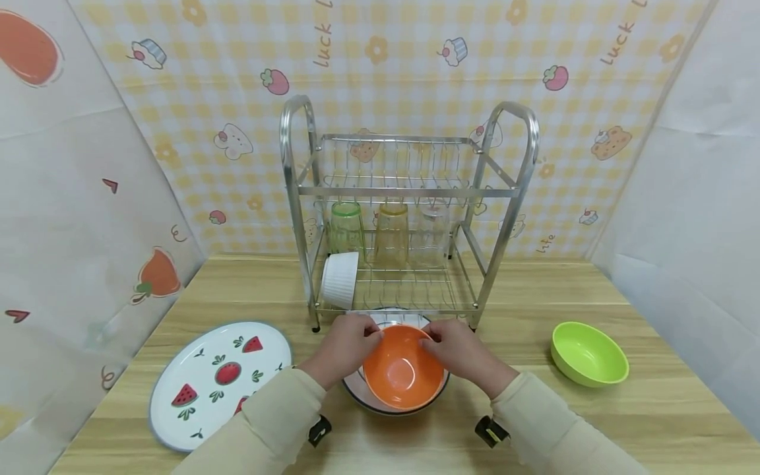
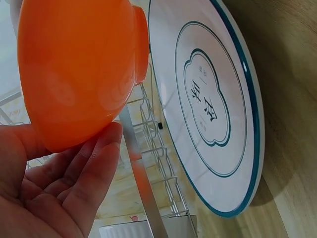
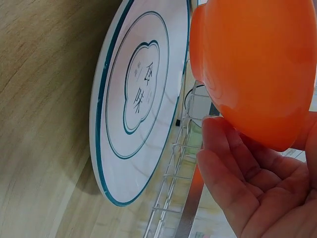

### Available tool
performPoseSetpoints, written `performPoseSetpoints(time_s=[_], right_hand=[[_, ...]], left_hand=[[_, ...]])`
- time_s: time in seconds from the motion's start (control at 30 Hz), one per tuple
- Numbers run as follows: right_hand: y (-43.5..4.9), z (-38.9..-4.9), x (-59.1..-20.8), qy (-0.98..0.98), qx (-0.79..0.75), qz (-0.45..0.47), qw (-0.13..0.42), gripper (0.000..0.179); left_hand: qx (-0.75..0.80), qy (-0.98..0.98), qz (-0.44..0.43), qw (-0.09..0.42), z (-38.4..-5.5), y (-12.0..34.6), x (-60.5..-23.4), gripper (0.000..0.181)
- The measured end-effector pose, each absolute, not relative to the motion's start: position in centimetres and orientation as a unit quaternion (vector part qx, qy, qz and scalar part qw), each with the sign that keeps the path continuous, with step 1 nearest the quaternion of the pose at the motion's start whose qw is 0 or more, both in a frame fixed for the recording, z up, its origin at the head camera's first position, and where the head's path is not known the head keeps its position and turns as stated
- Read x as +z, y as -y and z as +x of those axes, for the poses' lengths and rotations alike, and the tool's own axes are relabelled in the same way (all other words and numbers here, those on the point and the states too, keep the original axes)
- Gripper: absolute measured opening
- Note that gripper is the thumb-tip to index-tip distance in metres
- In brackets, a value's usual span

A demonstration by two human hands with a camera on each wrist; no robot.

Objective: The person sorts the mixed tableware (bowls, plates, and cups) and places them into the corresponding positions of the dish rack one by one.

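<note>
An orange bowl (image 1: 404, 369) is held between both hands, its inside facing the head camera. My left hand (image 1: 349, 346) pinches its rim on the left, thumb inside and fingers beneath. On the opposite side my right hand (image 1: 466, 349) grips the rim the same way. Both wrist views show the bowl raised above a white plate (image 2: 213, 99) with a dark teal edge and written characters in its middle. That plate lies on the table just in front of the rack, and the bowl covers much of it in the head view.
A two-tier metal dish rack (image 1: 410, 192) stands behind the hands. Its lower tier holds a tilted white ramekin (image 1: 340, 280), a green glass (image 1: 347, 227), an amber glass (image 1: 392, 231) and a clear glass (image 1: 432, 231). An oval watermelon-patterned plate (image 1: 202, 369) lies left, a lime-green bowl (image 1: 589, 354) right.
</note>
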State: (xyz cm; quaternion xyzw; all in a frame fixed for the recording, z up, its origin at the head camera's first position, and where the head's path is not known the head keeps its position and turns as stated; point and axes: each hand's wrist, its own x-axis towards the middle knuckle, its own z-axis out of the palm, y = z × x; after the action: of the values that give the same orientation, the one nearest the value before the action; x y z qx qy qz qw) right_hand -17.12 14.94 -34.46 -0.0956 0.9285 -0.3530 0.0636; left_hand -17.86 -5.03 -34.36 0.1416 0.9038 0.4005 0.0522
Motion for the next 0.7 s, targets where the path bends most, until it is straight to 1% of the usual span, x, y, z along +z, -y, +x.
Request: performPoseSetpoints(time_s=[0.17, 0.3, 0.43, 0.53, 0.7], right_hand=[[-14.8, -17.1, -34.3, -0.929, -0.355, -0.092, 0.05, 0.013], [-15.0, -16.9, -34.1, -0.928, -0.359, -0.095, 0.023, 0.021], [-15.2, -16.4, -33.7, -0.923, -0.371, -0.098, 0.009, 0.028], [-15.4, -16.0, -33.6, -0.92, -0.376, -0.107, -0.005, 0.03], [-15.6, -15.2, -33.4, -0.919, -0.364, -0.144, -0.046, 0.03]], left_hand=[[0.39, -0.91, 0.135, 0.048, -17.9, 5.3, -34.3, 0.013], [0.393, -0.91, 0.123, 0.053, -17.8, 5.5, -34.1, 0.013], [0.394, -0.911, 0.111, 0.057, -17.7, 5.7, -33.9, 0.012], [0.392, -0.913, 0.102, 0.06, -17.7, 5.7, -33.8, 0.012], [0.391, -0.914, 0.094, 0.059, -17.7, 5.9, -33.7, 0.013]])
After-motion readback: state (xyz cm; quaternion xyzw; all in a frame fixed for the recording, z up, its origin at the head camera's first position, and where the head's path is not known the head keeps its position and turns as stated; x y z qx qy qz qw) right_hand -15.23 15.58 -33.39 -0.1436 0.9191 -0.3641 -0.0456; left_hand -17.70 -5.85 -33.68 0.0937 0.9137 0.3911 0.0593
